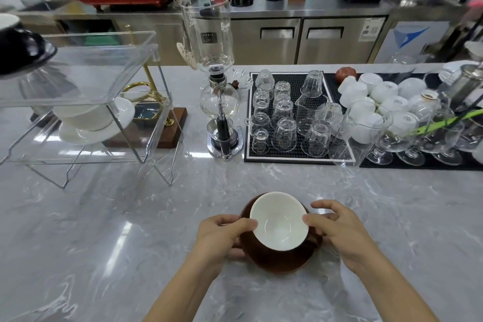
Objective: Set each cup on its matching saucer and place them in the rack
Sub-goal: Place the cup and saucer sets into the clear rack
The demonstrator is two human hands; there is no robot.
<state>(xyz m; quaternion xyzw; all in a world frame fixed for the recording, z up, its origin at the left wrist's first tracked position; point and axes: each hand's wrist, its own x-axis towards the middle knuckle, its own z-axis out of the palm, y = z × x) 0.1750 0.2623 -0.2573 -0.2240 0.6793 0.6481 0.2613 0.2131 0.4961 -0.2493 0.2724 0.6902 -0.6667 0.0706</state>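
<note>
Left grip [222,232]: thumb pinching brown cup [279,227] rim.
Right grip [337,230]: fingers curled, pinching opposite rim.
Cup: on brown saucer [277,264], desk [104,243].

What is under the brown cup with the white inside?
A brown saucer sits under the brown cup with white inside; only its rim shows. The cup hides its centre.
</note>
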